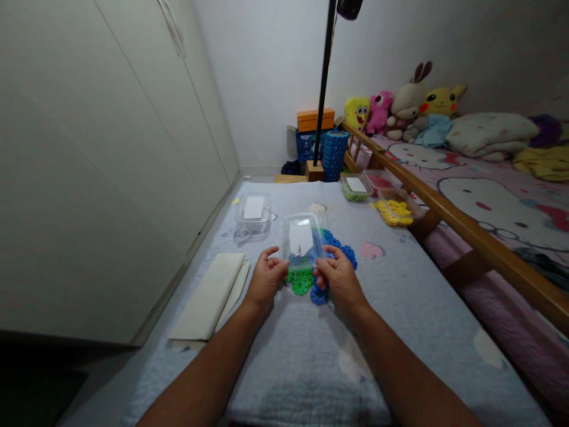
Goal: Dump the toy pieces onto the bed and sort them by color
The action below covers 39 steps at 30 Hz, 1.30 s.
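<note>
Both my hands grip a clear plastic container (301,237) by its near corners, just above the table. A white label with a small red mark shows on it; whether the lid is on I cannot tell. My left hand (268,276) pinches the left corner, forefinger stretched along the side. The right corner is between the thumb and fingers of my right hand (340,276). Under and around the container lie green notched plastic discs (302,283) and blue notched plastic discs (349,254), partly covered by it and by my right hand.
Another clear container (253,212) with a white label stands at left, beyond a folded cream sheet (208,296). At the far right are a labelled box of green pieces (356,187), a box of red pieces (380,181) and yellow discs (395,212). A wooden bed rail (444,231) borders the right side.
</note>
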{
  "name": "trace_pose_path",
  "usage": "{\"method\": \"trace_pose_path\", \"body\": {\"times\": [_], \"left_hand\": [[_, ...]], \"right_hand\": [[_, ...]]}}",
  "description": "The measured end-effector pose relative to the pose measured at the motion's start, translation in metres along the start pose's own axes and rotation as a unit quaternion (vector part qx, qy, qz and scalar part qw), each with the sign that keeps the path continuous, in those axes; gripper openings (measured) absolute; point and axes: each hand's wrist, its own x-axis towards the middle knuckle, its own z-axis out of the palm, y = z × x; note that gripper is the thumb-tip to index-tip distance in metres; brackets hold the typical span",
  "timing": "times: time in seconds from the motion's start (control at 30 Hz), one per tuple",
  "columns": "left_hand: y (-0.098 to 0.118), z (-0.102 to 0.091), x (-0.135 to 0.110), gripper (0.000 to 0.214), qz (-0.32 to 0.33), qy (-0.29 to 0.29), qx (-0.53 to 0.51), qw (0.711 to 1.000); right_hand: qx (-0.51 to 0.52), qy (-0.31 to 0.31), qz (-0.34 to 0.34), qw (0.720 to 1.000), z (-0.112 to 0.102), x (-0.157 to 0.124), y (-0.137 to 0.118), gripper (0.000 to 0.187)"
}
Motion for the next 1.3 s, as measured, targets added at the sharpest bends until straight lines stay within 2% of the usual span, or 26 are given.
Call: {"method": "trace_pose_path", "body": {"times": [0.1,0.3,0.83,0.97,1.3], "left_hand": [[0.0028,-0.0002,-0.0014,0.069,-0.038,-0.015,-0.027,0.999],[0.0045,0.0004,-0.0035,0.066,-0.040,-0.007,-0.007,0.999],[0.0007,0.0001,-0.0039,0.059,-0.005,-0.001,-0.001,1.000],[0.0040,0.0010,-0.0052,0.055,0.000,0.011,0.014,1.000],[0.0034,-0.0001,-0.0058,0.050,0.000,0.012,0.013,1.000]], "right_hand": [[0.008,0.007,0.008,1.000,-0.0008,0.0018,0.0018,0.059],[0.035,0.056,-0.005,0.998,-0.0009,0.0054,0.0021,0.053],[0.066,0.044,0.003,0.997,0.0022,0.0039,0.0059,0.046],[0.063,0.060,0.004,0.996,0.0034,0.0038,0.0064,0.045],[0.113,0.041,0.059,0.991,0.0012,0.0027,0.0027,0.048]]}}
